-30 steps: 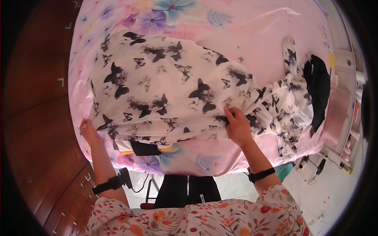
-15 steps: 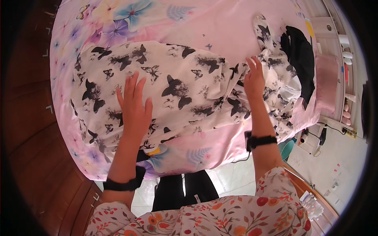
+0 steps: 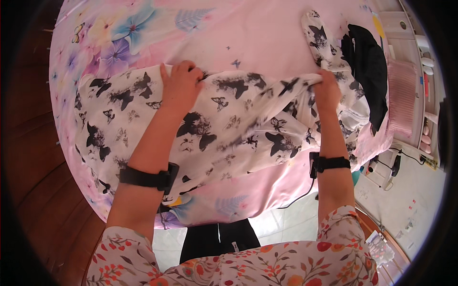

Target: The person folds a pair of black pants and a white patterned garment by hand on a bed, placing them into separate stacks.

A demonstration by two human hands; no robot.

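Note:
A white dress [image 3: 210, 126] with black butterfly prints lies stretched across the pink floral bed cover. My left hand [image 3: 182, 86] is at its far edge, fingers curled and closed on the cloth. Farther right, my right hand [image 3: 327, 93] has a fist around gathered fabric at the waist end. Taut folds run through the cloth near the right hand. Beyond that hand a sleeve [image 3: 317, 35] sticks out away from me, and the upper part lies bunched. Beside the bunched part is a black garment [image 3: 368, 71].
The floral bed cover [image 3: 267, 43] spreads under everything. Brown wooden cabinet doors [image 3: 33, 181] stand along the left. At the right are a pink ribbed cushion [image 3: 403, 97] and a shelf with small items. A black cable [image 3: 296, 198] hangs from my right wrist strap.
My left hand has gone from lying flat on the dress to gripping its far edge. My right hand has shifted right and closed on the fabric, which is drawn straighter between them.

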